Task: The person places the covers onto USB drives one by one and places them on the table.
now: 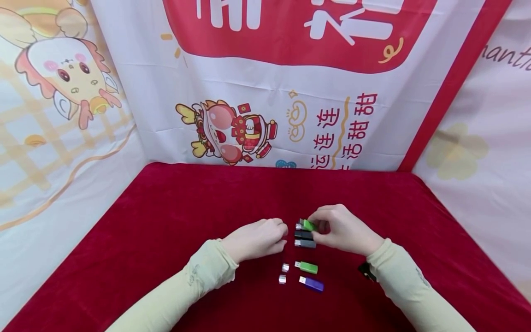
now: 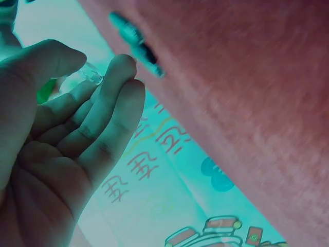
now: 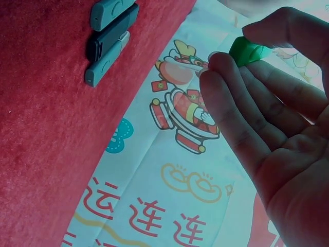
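Note:
My right hand (image 1: 342,230) pinches a green USB stick (image 3: 244,50) between thumb and fingers, just above the far end of a row of sticks. Facing it, my left hand (image 1: 259,238) holds a small shiny cap (image 2: 92,73) between thumb and forefinger; the head view hides this cap behind the fingers. Below my right hand lie a black USB stick (image 1: 303,235) and a grey USB stick (image 1: 304,243), side by side. The right wrist view also has a stick with a silver end (image 3: 105,64) in that row.
Nearer me lie another green USB stick (image 1: 308,267) and a purple one (image 1: 312,283), with two small silver caps (image 1: 285,267) to their left. A small black item (image 1: 367,271) is partly under the right sleeve. Printed cloth (image 1: 352,152) walls the red table (image 1: 199,189).

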Demonstrator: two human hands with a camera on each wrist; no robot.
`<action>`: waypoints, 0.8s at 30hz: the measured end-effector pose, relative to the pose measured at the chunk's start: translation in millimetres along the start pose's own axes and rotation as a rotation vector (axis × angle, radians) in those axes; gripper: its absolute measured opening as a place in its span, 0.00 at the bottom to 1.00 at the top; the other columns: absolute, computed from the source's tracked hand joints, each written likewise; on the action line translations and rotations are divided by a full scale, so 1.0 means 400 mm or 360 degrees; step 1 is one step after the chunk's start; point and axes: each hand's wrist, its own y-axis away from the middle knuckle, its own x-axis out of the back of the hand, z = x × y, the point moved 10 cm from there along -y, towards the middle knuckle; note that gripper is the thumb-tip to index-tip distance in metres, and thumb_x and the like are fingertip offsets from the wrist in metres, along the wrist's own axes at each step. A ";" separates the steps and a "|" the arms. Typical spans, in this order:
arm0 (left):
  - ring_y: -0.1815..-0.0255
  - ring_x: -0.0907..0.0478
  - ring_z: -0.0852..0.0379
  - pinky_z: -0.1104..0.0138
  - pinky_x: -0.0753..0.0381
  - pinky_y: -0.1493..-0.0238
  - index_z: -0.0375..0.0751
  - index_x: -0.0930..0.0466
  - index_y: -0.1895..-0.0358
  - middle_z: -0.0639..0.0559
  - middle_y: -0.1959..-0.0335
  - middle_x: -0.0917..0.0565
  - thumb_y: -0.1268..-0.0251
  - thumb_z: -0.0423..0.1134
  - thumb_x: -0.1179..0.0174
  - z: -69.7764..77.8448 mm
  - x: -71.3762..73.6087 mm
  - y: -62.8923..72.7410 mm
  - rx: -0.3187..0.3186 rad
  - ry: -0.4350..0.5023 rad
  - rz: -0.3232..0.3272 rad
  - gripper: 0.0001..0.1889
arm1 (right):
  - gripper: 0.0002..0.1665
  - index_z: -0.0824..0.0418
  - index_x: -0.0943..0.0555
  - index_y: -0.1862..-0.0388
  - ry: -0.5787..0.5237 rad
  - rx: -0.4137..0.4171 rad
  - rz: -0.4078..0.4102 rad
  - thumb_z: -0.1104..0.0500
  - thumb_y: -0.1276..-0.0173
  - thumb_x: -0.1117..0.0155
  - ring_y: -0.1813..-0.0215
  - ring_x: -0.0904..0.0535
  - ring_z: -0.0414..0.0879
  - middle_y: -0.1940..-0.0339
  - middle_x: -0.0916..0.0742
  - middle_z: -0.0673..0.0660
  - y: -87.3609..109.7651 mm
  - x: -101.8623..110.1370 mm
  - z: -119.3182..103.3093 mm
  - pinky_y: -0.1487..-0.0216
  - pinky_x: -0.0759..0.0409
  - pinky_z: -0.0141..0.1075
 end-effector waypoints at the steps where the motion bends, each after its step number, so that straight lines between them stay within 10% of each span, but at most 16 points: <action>1: 0.71 0.26 0.62 0.76 0.26 0.68 0.42 0.22 0.66 0.54 0.72 0.26 0.33 0.40 0.38 -0.002 0.010 0.001 0.0004 0.0013 0.0022 0.07 | 0.11 0.58 0.14 0.62 0.0001 0.0000 0.0002 0.63 0.44 0.24 0.72 0.21 0.42 0.68 0.17 0.45 0.000 0.001 -0.001 0.68 0.18 0.36; 11: 0.68 0.22 0.63 0.75 0.22 0.66 0.39 0.20 0.59 0.52 0.66 0.22 0.34 0.36 0.38 0.010 0.111 0.017 -0.0113 -0.0009 0.0426 0.05 | 0.11 0.58 0.14 0.63 0.0008 0.0051 0.0027 0.63 0.46 0.24 0.71 0.21 0.40 0.69 0.17 0.45 -0.003 -0.008 -0.022 0.68 0.20 0.31; 24: 0.68 0.22 0.63 0.74 0.21 0.66 0.40 0.20 0.58 0.52 0.65 0.22 0.33 0.37 0.38 0.013 0.107 0.016 -0.0102 -0.0034 0.0443 0.06 | 0.11 0.58 0.14 0.62 -0.0002 0.0054 0.0008 0.64 0.45 0.24 0.73 0.21 0.44 0.68 0.17 0.46 -0.002 -0.019 -0.030 0.70 0.19 0.34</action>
